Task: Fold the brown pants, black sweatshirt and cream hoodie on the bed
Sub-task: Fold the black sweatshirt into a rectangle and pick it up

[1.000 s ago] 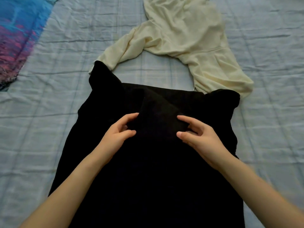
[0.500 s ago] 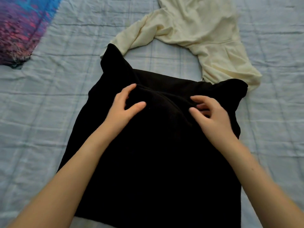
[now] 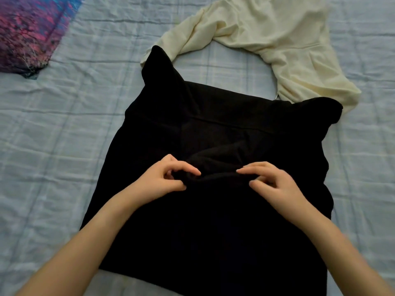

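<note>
On bed [image 3: 64, 146], one sweatshirt [image 3: 213, 231], one hoodie [image 3: 277, 39]

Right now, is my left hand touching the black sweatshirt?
Touching. The head view shows the left hand pinching a fold of the black sweatshirt.

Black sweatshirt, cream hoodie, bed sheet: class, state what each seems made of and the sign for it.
Black sweatshirt: likely thick matte knit; bunches in soft rolls.
Cream hoodie: similar soft matte knit; broad rounded folds.
Bed sheet: thin woven cloth, perhaps cotton; fine sharp creases, faint checks.
</note>
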Demonstrator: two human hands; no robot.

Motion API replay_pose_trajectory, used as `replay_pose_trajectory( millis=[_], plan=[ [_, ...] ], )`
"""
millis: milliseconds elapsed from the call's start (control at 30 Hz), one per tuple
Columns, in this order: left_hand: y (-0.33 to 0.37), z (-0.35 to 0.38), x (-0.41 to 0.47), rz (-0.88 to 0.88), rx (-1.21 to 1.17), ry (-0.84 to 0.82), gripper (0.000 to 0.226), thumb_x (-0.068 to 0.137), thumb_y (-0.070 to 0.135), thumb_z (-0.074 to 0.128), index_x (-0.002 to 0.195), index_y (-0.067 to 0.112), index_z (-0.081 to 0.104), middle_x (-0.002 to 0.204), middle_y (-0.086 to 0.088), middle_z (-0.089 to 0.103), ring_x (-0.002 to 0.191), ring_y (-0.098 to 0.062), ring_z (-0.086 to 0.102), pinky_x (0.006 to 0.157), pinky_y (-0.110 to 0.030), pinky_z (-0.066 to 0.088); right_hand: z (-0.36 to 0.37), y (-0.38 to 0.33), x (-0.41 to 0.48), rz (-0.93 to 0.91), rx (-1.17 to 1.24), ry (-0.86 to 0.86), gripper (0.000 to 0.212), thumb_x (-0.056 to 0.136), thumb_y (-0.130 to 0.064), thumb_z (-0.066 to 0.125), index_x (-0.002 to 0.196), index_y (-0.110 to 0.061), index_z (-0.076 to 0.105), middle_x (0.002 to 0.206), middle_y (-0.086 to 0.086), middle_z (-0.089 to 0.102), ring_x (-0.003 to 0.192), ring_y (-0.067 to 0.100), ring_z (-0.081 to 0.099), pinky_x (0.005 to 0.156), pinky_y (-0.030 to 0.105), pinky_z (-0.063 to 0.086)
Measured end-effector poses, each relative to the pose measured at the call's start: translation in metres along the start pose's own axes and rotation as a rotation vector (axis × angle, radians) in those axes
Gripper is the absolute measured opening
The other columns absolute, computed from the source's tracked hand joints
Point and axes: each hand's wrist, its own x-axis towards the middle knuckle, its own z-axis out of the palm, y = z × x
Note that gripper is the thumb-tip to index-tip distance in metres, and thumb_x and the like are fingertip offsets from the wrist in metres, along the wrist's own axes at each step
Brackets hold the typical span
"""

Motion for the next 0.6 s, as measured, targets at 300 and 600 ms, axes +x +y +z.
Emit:
replay_pose_trajectory(
  millis=[300,600],
  plan=[
    [0.027,0.006,0.022,0.059,-0.241,0.018,0.013,0.078,0.017,0.049,0.075,0.014,0.061,0.111,0.003,0.071,0.11,-0.009,0.061,0.098,-0.023,0.042,0.025,-0.021,0.04,-0.261,-0.349,0.112,0.046,0.096,-0.03,0.059,0.141,-0.027,0.055,0.145,-0.005,0.05,0.139,0.013,0.037,0.117,0.03,0.027],
    [-0.01,0.042,-0.001,0.241,0.172,0.011,0.015,0.084,0.03,0.058,0.072,0.025,0.066,0.115,0.011,0.067,0.114,-0.001,0.054,0.109,-0.021,0.031,0.041,0.021,0.013,-0.177,-0.462,0.068,0.055,0.099,-0.043,0.049,0.152,-0.037,0.035,0.156,-0.007,0.034,0.146,0.016,0.026,0.115,0.043,0.034]
  ],
)
